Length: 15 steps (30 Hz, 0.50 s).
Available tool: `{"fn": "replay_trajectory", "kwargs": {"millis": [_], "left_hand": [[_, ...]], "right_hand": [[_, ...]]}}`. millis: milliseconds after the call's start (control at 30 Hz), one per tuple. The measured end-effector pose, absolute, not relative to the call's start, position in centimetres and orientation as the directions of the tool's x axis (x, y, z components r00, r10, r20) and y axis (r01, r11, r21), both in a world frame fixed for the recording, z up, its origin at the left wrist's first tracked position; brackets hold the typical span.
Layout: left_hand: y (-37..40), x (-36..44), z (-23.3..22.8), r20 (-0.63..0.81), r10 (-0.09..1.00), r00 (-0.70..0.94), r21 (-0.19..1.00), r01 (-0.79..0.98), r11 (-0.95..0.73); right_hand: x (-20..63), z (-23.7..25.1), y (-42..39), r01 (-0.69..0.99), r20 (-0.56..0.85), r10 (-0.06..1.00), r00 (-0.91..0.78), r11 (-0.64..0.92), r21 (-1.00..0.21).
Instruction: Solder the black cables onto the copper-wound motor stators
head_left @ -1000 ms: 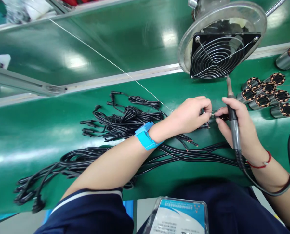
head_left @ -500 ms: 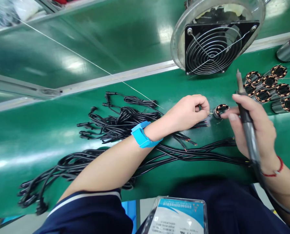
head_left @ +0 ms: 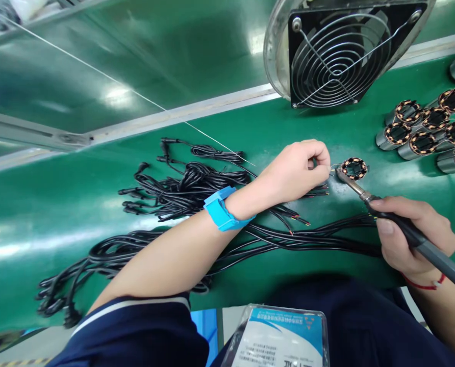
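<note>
My left hand (head_left: 298, 168) is closed in a pinch on a thin wire, whose end shows at the fingertips; the rest is hidden by the hand. Right beside those fingertips stands a motor stator (head_left: 354, 168) with copper windings, its open end up. My right hand (head_left: 399, 250) grips a soldering iron (head_left: 405, 229) by its black handle. The iron's tip points left and lies at the wire ends between my left fingers and the stator; whether it touches them is too small to tell. Under my left forearm lie black cables (head_left: 197, 186) with stripped coloured ends.
Several more stators (head_left: 422, 144) stand grouped at the right. A fan with a wire guard (head_left: 336, 66) hangs above the work spot. A longer bundle of black cables (head_left: 307, 242) crosses the green bench (head_left: 108, 204) near its front edge. A thin pale strand (head_left: 135, 93) slants down from the upper left.
My right hand has swung the soldering iron from tip-up to pointing left, bringing the tip down beside the stator, and its fingers have left the stator. My left hand stays almost in place.
</note>
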State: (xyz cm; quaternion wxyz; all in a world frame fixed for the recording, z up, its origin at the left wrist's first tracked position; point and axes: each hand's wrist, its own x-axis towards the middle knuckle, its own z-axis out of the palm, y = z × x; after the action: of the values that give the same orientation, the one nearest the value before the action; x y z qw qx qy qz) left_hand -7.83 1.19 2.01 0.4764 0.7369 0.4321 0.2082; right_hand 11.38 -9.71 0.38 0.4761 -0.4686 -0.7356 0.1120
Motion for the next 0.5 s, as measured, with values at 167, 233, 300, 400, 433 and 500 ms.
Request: {"fn": "replay_trajectory", "kwargs": {"millis": [167, 233, 300, 400, 433, 500], "left_hand": [[1.24, -7.8, 1.94, -0.095, 0.835, 0.542, 0.879, 0.44, -0.186], [1.26, -7.79, 1.92, -0.099, 0.837, 0.538, 0.877, 0.445, -0.182], [1.26, -7.79, 1.91, -0.101, 0.837, 0.538, 0.879, 0.442, -0.179], [1.26, -7.79, 1.92, -0.104, 0.837, 0.538, 0.883, 0.438, -0.171], [1.25, -7.79, 1.94, -0.106, 0.837, 0.537, 0.882, 0.439, -0.17], [1.25, -7.77, 2.0, -0.107, 0.836, 0.538, 0.882, 0.44, -0.17]], "right_hand": [[11.3, 0.42, -9.62, 0.589, 0.59, 0.801, -0.101, 0.526, -0.613], [11.32, 0.3, -9.64, 0.586, 0.587, 0.803, -0.1, 0.525, -0.618], [11.37, 0.16, -9.72, 0.573, 0.582, 0.806, -0.106, 0.528, -0.627], [11.44, 0.1, -9.79, 0.536, 0.593, 0.8, -0.086, 0.539, -0.649], [11.44, 0.17, -9.75, 0.53, 0.591, 0.803, -0.075, 0.534, -0.658], [11.42, 0.48, -9.58, 0.552, 0.576, 0.814, -0.073, 0.514, -0.656]]}}
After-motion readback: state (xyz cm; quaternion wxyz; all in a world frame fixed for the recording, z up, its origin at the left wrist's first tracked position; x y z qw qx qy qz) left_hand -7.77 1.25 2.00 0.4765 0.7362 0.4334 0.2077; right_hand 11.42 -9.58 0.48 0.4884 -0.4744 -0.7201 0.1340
